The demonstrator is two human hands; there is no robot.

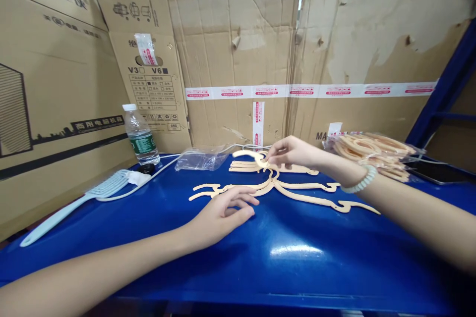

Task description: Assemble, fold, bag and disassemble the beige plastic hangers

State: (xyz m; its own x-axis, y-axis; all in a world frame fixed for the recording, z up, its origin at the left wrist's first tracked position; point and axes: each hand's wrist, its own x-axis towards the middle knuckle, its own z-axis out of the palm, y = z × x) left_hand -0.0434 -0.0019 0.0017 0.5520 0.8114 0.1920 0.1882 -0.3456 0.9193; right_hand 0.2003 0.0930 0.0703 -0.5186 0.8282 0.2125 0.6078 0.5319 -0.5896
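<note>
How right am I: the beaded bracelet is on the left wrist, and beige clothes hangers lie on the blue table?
The wrist is wrong: the head view shows the beaded bracelet on the right wrist. Beige clothes hangers do lie on the blue table.

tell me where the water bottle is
In the head view, the water bottle stands at left on the blue table, just beyond the light blue brush.

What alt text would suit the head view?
A right hand pinches a beige hanger part above a blue table, while the open left hand is near spread hangers. A water bottle and light-blue hairbrush are at left, plastic-wrapped hangers at right.
</note>
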